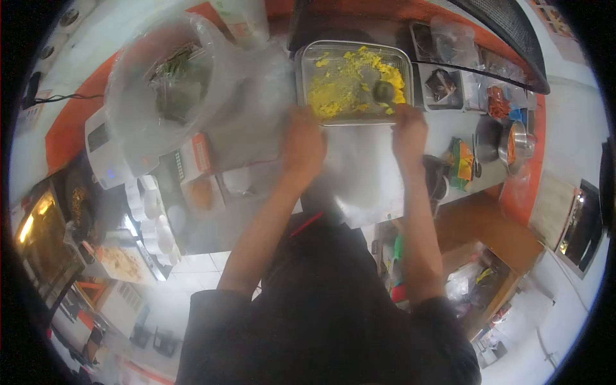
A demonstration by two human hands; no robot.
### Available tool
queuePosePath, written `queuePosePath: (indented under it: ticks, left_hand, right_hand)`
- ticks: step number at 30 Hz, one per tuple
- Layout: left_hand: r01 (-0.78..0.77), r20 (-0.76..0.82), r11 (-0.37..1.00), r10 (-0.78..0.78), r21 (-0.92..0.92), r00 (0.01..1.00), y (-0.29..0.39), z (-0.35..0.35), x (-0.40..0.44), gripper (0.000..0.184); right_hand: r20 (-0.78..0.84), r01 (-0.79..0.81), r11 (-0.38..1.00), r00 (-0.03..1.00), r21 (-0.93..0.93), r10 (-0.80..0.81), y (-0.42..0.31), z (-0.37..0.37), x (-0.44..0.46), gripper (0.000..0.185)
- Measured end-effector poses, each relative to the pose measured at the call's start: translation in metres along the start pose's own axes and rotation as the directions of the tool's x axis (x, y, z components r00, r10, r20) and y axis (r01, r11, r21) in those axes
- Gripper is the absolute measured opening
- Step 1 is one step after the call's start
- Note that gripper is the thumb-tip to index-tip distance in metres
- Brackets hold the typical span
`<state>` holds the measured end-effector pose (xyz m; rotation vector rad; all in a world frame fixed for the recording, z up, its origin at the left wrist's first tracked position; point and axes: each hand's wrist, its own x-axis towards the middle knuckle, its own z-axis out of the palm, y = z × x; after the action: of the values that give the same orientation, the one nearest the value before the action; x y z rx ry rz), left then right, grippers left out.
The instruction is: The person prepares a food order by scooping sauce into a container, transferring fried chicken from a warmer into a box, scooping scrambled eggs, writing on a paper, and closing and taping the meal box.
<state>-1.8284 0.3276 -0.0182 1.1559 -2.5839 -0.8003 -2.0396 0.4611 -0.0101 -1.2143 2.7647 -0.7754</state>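
Tray (356,122) is clasped by curled left grip (304,142) and right grip (410,133).

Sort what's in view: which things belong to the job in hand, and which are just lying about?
Job in hand, seemingly:
metal tray, with left grip and right grip at its near corners
yellow food inside

Apparently lying about:
clear plastic bag
white containers
yellow-green packet
metal bowl

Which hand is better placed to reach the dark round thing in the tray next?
Probably the right hand, at the near right corner of the tray, close to the dark round thing. The left hand, at the near left corner, is farther.
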Motion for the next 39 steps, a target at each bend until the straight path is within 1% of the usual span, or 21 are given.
queuePosePath:
  ticks: [3,5,7,8,10,12,15,16,17,18,19,21,22,23,26,27,29,33,35,38,39]
  left_hand:
    - [0.096,0.046,0.990,-0.092,-0.107,0.995,-0.001,0.001,0.017,0.064]
    - [0.167,0.120,0.981,-0.156,-0.093,0.980,-0.001,0.002,0.027,0.067]
    - [0.236,0.187,0.969,-0.219,-0.071,0.958,-0.005,0.008,0.035,0.070]
    - [0.211,0.168,0.975,-0.197,-0.069,0.966,-0.010,0.014,0.036,0.073]
    - [0.188,0.153,0.980,-0.176,-0.062,0.972,-0.011,0.012,0.040,0.077]
    - [0.283,0.270,0.949,-0.239,-0.140,0.933,-0.007,0.012,0.042,0.067]
    - [0.249,0.222,0.959,-0.216,-0.133,0.951,-0.007,0.018,0.039,0.077]
    - [0.262,0.215,0.960,-0.236,-0.101,0.948,-0.011,0.024,0.036,0.077]
    - [0.191,0.097,0.970,-0.178,-0.147,0.979,-0.013,0.034,0.033,0.084]
    - [0.105,-0.025,0.976,-0.112,-0.191,0.993,-0.015,0.032,0.033,0.092]
    - [0.105,-0.026,0.978,-0.112,-0.181,0.993,-0.017,0.028,0.032,0.092]
    - [0.229,0.107,0.925,-0.206,-0.302,0.973,-0.007,0.026,0.031,0.092]
    - [0.219,0.119,0.922,-0.190,-0.320,0.975,-0.005,0.032,0.030,0.092]
    - [0.191,0.073,0.930,-0.177,-0.314,0.982,-0.010,0.038,0.029,0.092]
    - [0.137,0.028,0.925,-0.136,-0.354,0.990,-0.009,0.040,0.030,0.090]
    - [0.134,0.019,0.919,-0.136,-0.370,0.990,-0.008,0.035,0.029,0.088]
    - [0.178,0.068,0.920,-0.164,-0.348,0.984,-0.005,0.028,0.031,0.085]
    - [0.172,0.075,0.914,-0.155,-0.366,0.985,-0.007,0.033,0.025,0.086]
    - [0.159,0.072,0.918,-0.143,-0.364,0.987,-0.006,0.033,0.022,0.087]
    - [0.135,0.051,0.913,-0.126,-0.384,0.991,-0.006,0.035,0.020,0.088]
    - [0.136,0.051,0.913,-0.126,-0.386,0.991,-0.005,0.035,0.021,0.088]
  right_hand:
    - [-0.039,0.005,0.984,0.999,-0.177,-0.012,0.010,-0.021,0.008,0.026]
    - [-0.030,0.046,0.984,0.998,-0.174,-0.052,0.030,-0.012,0.006,0.028]
    - [0.184,0.219,0.928,0.968,-0.302,-0.168,0.035,-0.006,0.005,0.026]
    - [0.300,0.229,0.909,0.946,-0.349,-0.123,0.036,-0.004,0.000,0.032]
    - [0.308,0.226,0.901,0.945,-0.371,-0.110,0.023,-0.006,0.002,0.035]
    - [0.292,0.281,0.892,0.939,-0.354,-0.180,0.034,-0.001,0.004,0.038]
    - [0.238,0.262,0.872,0.956,-0.413,-0.175,0.041,-0.006,0.009,0.032]
    - [0.278,0.174,0.903,0.959,-0.393,-0.064,0.037,-0.006,0.011,0.028]
    - [0.319,0.082,0.920,0.946,-0.383,0.049,0.035,-0.005,0.012,0.024]
    - [0.344,0.209,0.886,0.937,-0.413,-0.060,0.039,0.001,0.013,0.019]
    - [0.343,0.206,0.891,0.937,-0.405,-0.061,0.040,0.012,0.010,0.019]
    - [0.364,0.154,0.958,0.930,-0.243,-0.057,0.048,0.026,0.011,0.016]
    - [0.352,0.061,0.949,0.934,-0.310,0.055,0.046,0.032,0.009,0.015]
    - [0.297,0.163,0.960,0.951,-0.229,-0.090,0.043,0.031,0.009,0.013]
    - [0.334,0.071,0.992,0.942,-0.108,-0.031,0.026,0.017,0.006,0.019]
    - [0.266,0.095,0.994,0.961,-0.058,-0.077,0.023,0.017,0.004,0.021]
    - [0.313,-0.137,0.986,0.945,0.096,0.101,0.019,0.010,0.001,0.022]
    - [0.220,-0.050,0.979,0.976,0.197,0.005,0.020,-0.004,0.009,0.025]
    - [0.010,0.024,0.999,1.000,-0.028,-0.024,0.011,-0.009,0.018,0.021]
    - [-0.009,0.107,0.985,0.994,-0.138,-0.110,0.048,0.029,0.022,0.018]
    - [0.150,0.067,0.974,0.988,-0.217,-0.034,0.052,0.034,0.021,0.022]
